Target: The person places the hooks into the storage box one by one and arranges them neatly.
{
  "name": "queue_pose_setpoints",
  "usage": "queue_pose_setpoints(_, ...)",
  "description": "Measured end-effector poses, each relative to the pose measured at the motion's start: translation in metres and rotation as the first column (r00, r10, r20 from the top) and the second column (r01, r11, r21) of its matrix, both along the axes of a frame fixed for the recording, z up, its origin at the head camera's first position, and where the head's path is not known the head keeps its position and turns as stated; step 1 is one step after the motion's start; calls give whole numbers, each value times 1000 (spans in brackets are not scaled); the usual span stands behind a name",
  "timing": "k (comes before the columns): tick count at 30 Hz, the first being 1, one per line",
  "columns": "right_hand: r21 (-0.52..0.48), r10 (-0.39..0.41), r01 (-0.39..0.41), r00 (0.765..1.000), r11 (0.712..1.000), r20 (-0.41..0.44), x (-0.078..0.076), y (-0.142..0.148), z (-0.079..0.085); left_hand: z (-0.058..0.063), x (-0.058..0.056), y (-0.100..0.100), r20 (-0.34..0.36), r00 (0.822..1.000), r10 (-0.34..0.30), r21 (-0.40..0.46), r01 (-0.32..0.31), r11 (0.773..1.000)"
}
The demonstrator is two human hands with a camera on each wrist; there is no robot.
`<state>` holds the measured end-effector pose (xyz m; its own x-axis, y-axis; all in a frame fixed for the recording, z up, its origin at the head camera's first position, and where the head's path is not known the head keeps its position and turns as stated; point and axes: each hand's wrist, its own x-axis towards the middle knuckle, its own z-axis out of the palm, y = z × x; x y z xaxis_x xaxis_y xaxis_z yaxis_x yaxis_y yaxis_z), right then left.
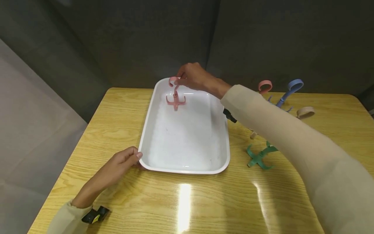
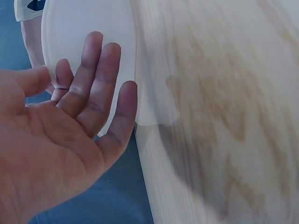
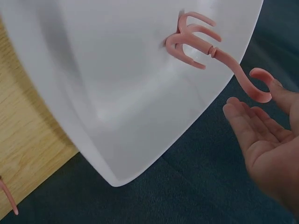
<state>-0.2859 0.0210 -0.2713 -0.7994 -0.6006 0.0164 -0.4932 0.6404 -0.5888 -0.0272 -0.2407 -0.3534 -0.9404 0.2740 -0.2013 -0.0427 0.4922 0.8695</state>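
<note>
A white tray (image 1: 187, 139) lies on the wooden table. At its near left corner my left hand (image 1: 118, 164) holds the rim, thumb over the edge; in the left wrist view the fingers (image 2: 105, 88) reach against the tray's outer side. Inside the tray's far left end is a pink multi-prong hanger hook (image 1: 175, 100), its prongs down on the tray floor. Beside its curled top is my right hand (image 1: 195, 77). The right wrist view shows the thumb against the curl of the pink hook (image 3: 201, 44), the other fingers (image 3: 245, 126) extended and apart from it.
Right of the tray, partly behind my right sleeve, lie more hooks: a green one (image 1: 257, 159), a blue one (image 1: 294, 85), a beige one (image 1: 305, 112) and another pink one (image 1: 265, 86). A dark curtain (image 1: 140, 42) hangs behind the table's far edge.
</note>
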Motion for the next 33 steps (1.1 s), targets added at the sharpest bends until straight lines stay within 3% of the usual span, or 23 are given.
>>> queue_pose_setpoints(9,110,34,-30,999,993,-30,-2,13,12,-3,1,-2,8,1000,-11,-3,11,1000)
queue_pose_setpoints(21,232,76,-73,997,970,-4,13,41,33,0,-1,-4,-4,1000,-12,-11,12,1000)
queue_pose_setpoints(33,224,132,-119,990,967,-42,29,69,40,-2,-2,-6,4,1000,-2,-17,2,1000)
